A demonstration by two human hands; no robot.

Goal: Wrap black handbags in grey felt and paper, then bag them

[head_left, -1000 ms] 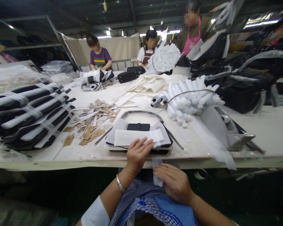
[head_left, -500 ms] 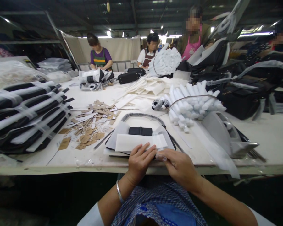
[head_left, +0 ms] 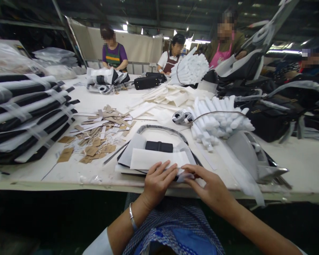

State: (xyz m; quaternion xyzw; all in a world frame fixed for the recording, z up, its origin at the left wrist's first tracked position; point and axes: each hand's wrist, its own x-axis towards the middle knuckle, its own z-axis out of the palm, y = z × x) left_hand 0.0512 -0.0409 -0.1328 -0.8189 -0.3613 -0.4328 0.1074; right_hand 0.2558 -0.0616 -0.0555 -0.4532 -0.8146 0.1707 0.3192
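Note:
A black bag (head_left: 158,146) wrapped in white paper (head_left: 149,159) lies flat at the near table edge, its strap (head_left: 162,129) arched behind it. My left hand (head_left: 157,180) lies on the paper's front edge with its fingers stretched out flat. My right hand (head_left: 211,187) rests just right of it, fingers extended and pressing a small clear strip of tape (head_left: 186,175) onto the paper's lower right corner. The two hands nearly touch.
Brown tags (head_left: 97,132) are scattered left of the bag. Wrapped black bags (head_left: 26,117) are stacked at far left. White paper rolls (head_left: 219,115) and a grey tape dispenser (head_left: 251,152) sit at right. Several other people work at the table's far side.
My right hand rose from my lap with the clear strip and came down on the paper's right corner. My left hand stayed on the paper. The view tilted down slightly.

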